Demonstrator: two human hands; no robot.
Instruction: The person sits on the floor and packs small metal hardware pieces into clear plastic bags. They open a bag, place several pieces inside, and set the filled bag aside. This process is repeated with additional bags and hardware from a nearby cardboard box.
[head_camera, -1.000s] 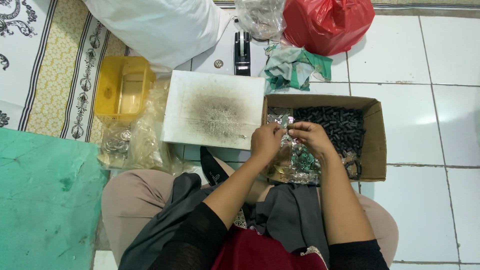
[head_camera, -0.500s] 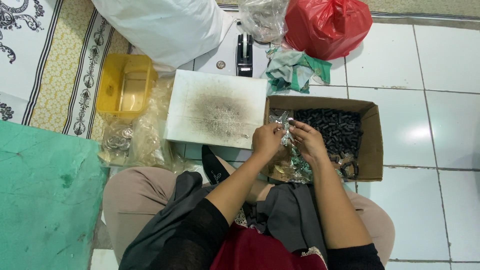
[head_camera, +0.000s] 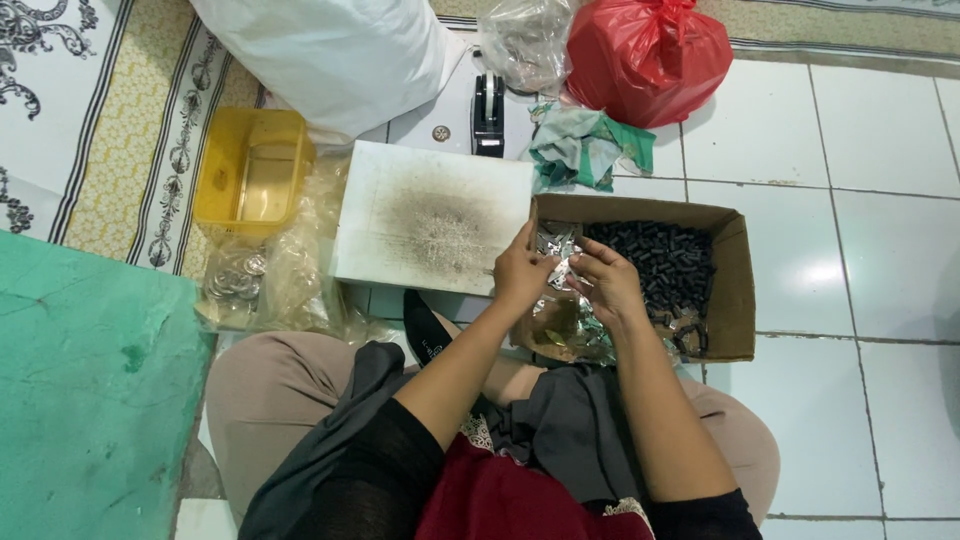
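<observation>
Far left there's a green mat (head_camera: 90, 400) and a patterned rug (head_camera: 110, 120) on the tiled floor (head_camera: 860, 250), so the person sits cross-legged with everything fanned out within arm's reach. A yellow plastic tub (head_camera: 250, 175) sits beside some crumpled clear bags (head_camera: 270, 285), probably parked there as the out-of-the-way side. Dead centre is a white board (head_camera: 435, 215) with a dark smudged patch, laid flat right in front of the knees like a work surface.

The left hand (head_camera: 520, 275) hovers at the near left corner of the cardboard box (head_camera: 735, 290), fingers pinched together on a small crinkly clear packet (head_camera: 555, 245). The right hand (head_camera: 610, 285) is just beside it, fingers closed on the same packet from the other side, so both hands share it over the box; anything that spills would land inside, I'd guess. The box is packed with small dark pieces (head_camera: 650, 265).

Behind it: a white sack (head_camera: 320, 55), black tool (head_camera: 487, 110), teal cloth (head_camera: 585, 150), red bag (head_camera: 645, 55).
</observation>
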